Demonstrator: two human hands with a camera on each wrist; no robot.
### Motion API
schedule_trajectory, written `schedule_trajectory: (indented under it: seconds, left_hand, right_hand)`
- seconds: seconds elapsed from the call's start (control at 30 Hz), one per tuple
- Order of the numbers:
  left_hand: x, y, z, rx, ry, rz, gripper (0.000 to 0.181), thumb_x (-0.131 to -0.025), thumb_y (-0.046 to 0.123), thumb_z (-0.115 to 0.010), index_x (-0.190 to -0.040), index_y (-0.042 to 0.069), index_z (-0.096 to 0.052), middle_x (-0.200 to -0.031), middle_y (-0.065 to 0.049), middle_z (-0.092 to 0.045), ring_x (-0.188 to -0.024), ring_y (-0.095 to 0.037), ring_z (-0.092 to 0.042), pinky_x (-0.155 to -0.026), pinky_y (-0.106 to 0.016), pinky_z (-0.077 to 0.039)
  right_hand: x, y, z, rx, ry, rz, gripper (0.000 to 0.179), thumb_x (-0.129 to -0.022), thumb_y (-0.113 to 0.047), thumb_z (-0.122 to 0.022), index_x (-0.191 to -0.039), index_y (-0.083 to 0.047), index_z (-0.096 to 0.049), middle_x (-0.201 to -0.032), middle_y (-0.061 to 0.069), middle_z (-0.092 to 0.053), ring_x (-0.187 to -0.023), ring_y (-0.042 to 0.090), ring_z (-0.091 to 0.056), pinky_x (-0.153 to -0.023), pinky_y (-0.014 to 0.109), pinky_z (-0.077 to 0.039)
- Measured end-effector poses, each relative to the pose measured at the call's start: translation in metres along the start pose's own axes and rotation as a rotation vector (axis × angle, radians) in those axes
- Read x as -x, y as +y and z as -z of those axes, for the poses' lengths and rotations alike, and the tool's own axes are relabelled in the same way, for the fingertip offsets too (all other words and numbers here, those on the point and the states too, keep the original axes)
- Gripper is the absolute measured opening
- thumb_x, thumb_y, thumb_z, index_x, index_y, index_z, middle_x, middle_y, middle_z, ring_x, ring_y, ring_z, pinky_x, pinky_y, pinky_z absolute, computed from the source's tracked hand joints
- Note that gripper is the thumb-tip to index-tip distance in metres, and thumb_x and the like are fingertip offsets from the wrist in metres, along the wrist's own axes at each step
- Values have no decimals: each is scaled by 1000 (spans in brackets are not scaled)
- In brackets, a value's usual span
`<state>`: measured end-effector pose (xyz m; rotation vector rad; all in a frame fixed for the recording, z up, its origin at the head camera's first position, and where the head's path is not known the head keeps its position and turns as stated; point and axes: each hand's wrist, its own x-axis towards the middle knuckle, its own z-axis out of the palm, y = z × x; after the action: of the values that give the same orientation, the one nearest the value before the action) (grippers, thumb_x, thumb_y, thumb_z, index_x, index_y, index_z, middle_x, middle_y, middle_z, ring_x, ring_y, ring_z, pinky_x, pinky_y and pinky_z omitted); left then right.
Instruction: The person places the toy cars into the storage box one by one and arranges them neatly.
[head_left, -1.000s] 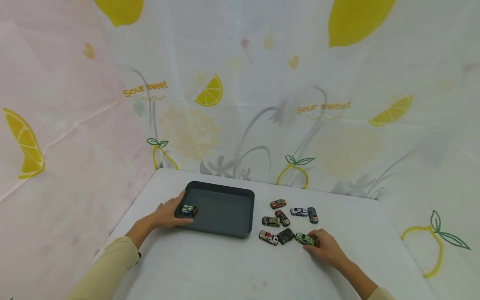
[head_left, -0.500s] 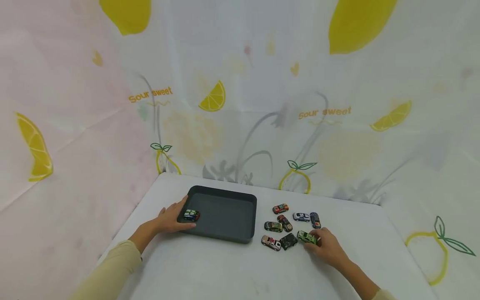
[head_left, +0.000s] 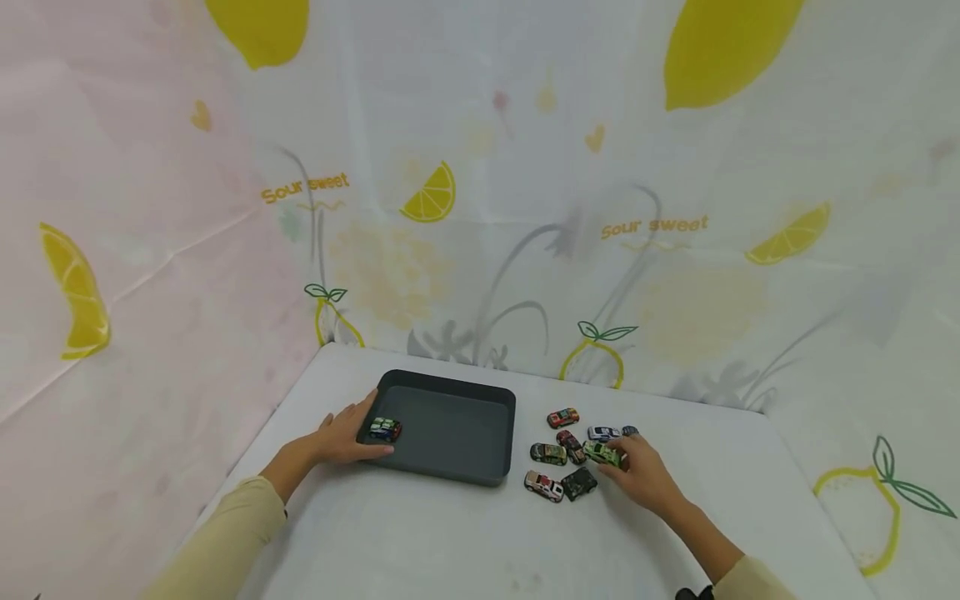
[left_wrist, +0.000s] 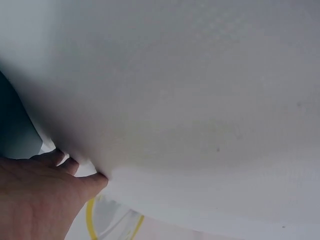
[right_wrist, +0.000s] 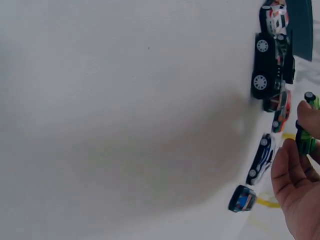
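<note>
My right hand (head_left: 643,477) pinches a green toy car (head_left: 601,452) between thumb and fingers, raised over the table among the other cars. In the right wrist view the green car (right_wrist: 305,144) shows partly, behind the thumb. At the left, my left hand (head_left: 341,437) rests along the left side of a dark grey tray (head_left: 457,442), fingers extended and thumb across the near corner. A green, white and blue toy car (head_left: 386,429) sits inside the tray near that hand. In the left wrist view, fingertips (left_wrist: 101,179) reach down beside the tray.
Several toy cars lie right of the tray: orange-red (head_left: 562,417), dark red (head_left: 571,446), camouflage-coloured (head_left: 548,454), white and red (head_left: 543,486), black (head_left: 579,483) and white-blue (head_left: 603,433). A dark blue car (head_left: 630,431) is mostly hidden behind my right hand. Lemon-printed cloth walls surround the white table.
The right hand has lifted the green car and carried it left and away from me, over the group. The left hand stays at the tray. The head view has shifted slightly.
</note>
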<state>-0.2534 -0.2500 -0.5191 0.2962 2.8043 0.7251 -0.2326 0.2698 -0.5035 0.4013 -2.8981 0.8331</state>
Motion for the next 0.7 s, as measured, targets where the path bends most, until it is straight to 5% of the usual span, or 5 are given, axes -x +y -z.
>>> schedule_trajectory:
  seconds: [0.7]
  left_hand:
    - [-1, -5, -5, -10, 26, -8, 120, -78, 71, -67, -159, 8, -3, -162, -24, -21, -144, -53, -22, -108, -76, -13]
  right_hand:
    - [-34, -36, -30, -91, 9, -4, 32, -84, -17, -79, -110, -2, -68, -94, 6, -59, -78, 12, -53, -66, 25, -46]
